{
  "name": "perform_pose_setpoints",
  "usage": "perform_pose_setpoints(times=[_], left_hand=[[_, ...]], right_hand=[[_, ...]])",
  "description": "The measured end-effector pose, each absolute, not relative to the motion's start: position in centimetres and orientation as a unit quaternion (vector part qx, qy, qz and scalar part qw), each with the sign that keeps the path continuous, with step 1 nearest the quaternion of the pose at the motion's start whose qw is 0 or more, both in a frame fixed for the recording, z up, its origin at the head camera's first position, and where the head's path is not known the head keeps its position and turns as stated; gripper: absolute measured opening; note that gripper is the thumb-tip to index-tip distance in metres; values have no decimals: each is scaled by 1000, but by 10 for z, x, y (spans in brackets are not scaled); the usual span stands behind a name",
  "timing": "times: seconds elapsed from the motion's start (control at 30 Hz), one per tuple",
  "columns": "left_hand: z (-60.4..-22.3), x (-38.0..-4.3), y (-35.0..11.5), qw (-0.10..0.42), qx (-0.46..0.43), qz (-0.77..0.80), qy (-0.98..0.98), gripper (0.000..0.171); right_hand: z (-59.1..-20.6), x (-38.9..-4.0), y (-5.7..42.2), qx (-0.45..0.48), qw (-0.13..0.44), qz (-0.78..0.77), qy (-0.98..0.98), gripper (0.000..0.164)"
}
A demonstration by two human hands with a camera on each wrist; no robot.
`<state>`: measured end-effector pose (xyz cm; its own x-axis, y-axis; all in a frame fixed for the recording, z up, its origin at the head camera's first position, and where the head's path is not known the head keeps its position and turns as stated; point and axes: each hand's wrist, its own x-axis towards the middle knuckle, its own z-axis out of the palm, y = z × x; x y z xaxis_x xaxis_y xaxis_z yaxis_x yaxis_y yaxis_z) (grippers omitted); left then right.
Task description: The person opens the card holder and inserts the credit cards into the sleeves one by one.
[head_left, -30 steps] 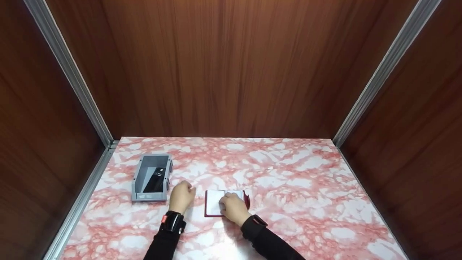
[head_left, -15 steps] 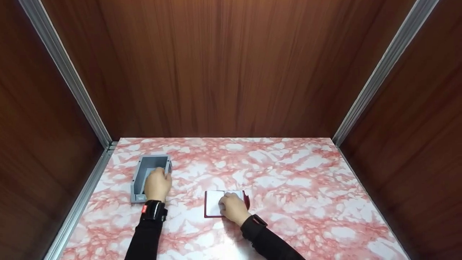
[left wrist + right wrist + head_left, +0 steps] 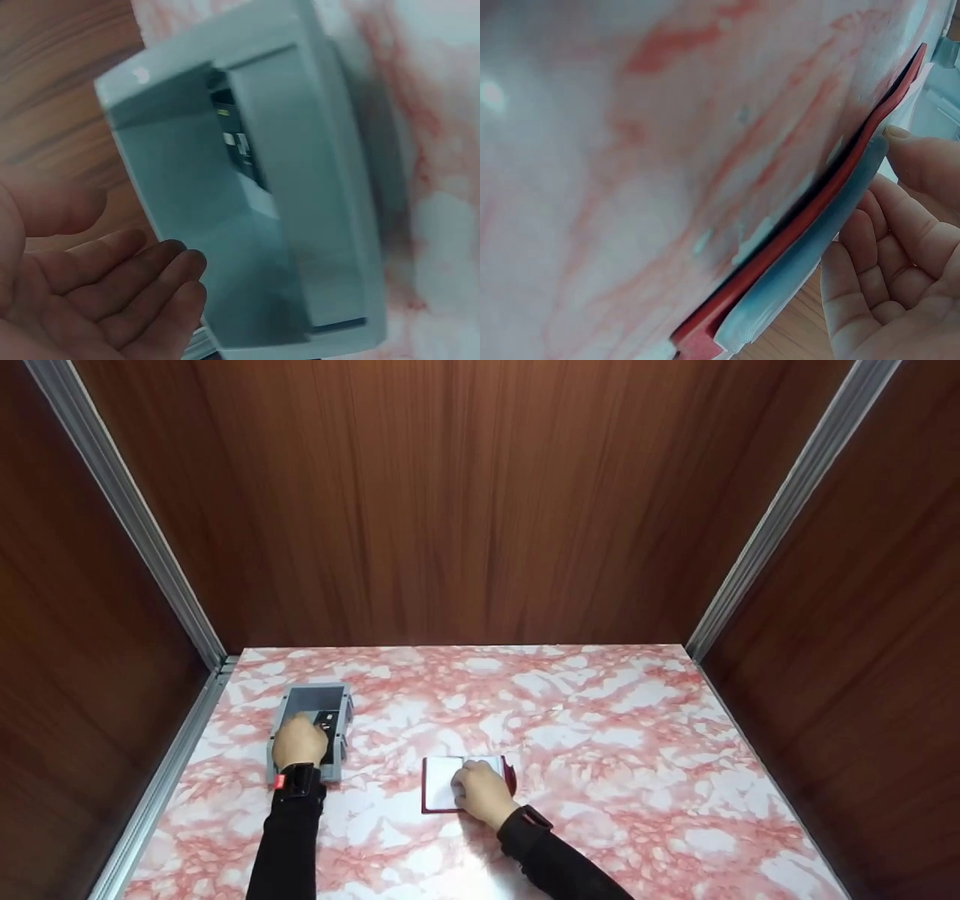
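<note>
A small notebook (image 3: pixel 442 784) with a dark red cover lies spread on the marbled tabletop, white pages up. My right hand (image 3: pixel 484 793) rests on its pages with bent fingers; in the right wrist view the thumb touches the pages near the middle of the red spine (image 3: pixel 780 244). At the left, my left hand (image 3: pixel 300 741) is over a grey plastic bin (image 3: pixel 315 694), and its fingers (image 3: pixel 169 292) are loosely bent with nothing in them. Inside the bin lies a black flat thing (image 3: pixel 328 735) with small white marks, its kind unclear and partly hidden by the hand.
The red-and-white marbled tabletop (image 3: pixel 600 780) extends right of the notebook. Brown wood-grain panels (image 3: pixel 465 510) stand behind and on both sides, with metal profiles (image 3: pixel 127 510) at the corners.
My left hand has moved left from beside the notebook to over the grey bin, and slightly further left since half a second ago. My right hand stays on the notebook.
</note>
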<state>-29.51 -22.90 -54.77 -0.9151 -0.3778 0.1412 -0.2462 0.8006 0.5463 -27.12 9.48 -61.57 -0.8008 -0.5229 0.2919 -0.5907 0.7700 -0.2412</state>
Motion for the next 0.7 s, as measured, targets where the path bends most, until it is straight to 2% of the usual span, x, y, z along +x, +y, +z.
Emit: perform_pose_setpoints(times=[0.47,0.7], left_hand=[[-576,-300,-239,105,156,-271,-944,20],[-585,-303,-242,62,170,-280,-943,23]], right_hand=[[-615,-271,95,300,97,162,-935,20],[-617,-271,95,302,107,164,-933,20]])
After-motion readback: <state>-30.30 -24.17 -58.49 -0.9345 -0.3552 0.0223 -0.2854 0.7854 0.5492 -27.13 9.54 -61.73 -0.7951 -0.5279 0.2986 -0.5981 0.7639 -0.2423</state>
